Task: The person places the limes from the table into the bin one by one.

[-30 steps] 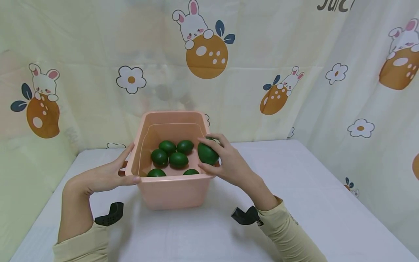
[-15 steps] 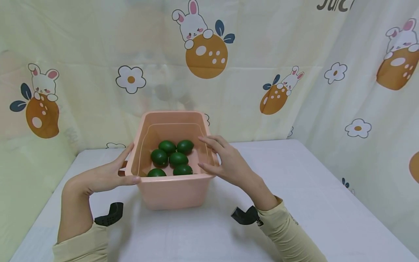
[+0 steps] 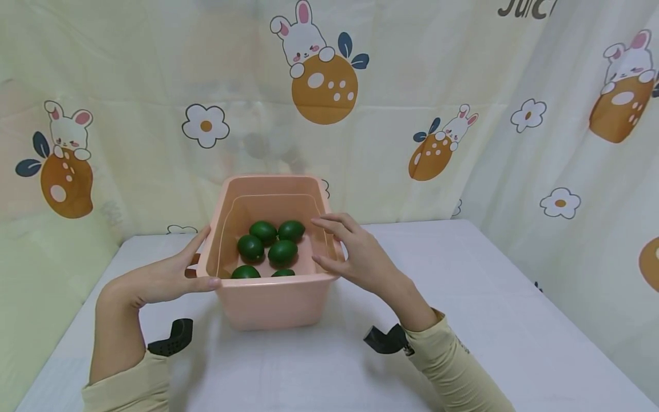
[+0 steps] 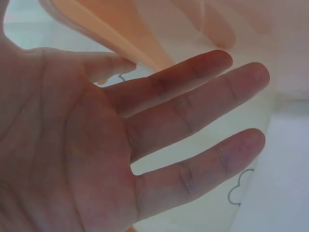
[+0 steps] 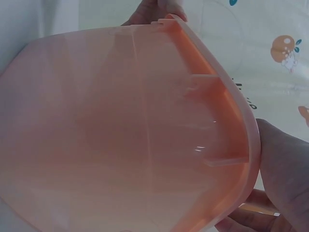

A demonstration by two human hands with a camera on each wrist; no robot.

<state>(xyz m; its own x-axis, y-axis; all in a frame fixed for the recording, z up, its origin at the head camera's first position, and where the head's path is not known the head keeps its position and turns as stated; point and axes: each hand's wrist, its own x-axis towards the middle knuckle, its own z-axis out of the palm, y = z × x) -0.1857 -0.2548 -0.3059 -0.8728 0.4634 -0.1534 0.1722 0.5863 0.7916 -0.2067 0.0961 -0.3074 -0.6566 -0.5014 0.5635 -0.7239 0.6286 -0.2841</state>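
Observation:
A pink plastic bin [image 3: 274, 300] stands in the middle of the white table with several dark green limes [image 3: 264, 232] inside. The front wall partly hides the two nearest ones. My left hand [image 3: 159, 279] is at the bin's left side, its thumb on the front rim corner and a finger along the left rim. In the left wrist view its other fingers [image 4: 193, 113] lie straight and spread beneath the rim. My right hand [image 3: 365, 260] rests at the right rim, fingertips reaching over into the bin, holding no lime. The right wrist view shows the bin's outer wall [image 5: 96, 121].
Behind the table hangs a pale curtain [image 3: 370, 166] printed with rabbits, orange fruit and flowers; another stretch runs down the right side. The white tabletop [image 3: 463, 320] extends around the bin. Black camera mounts [image 3: 386, 339] sit at both wrists.
My right hand has let go of a lime, which dropped into the bin and settled by the front wall. A middle lime shifted slightly right. The left hand and bin stayed put.

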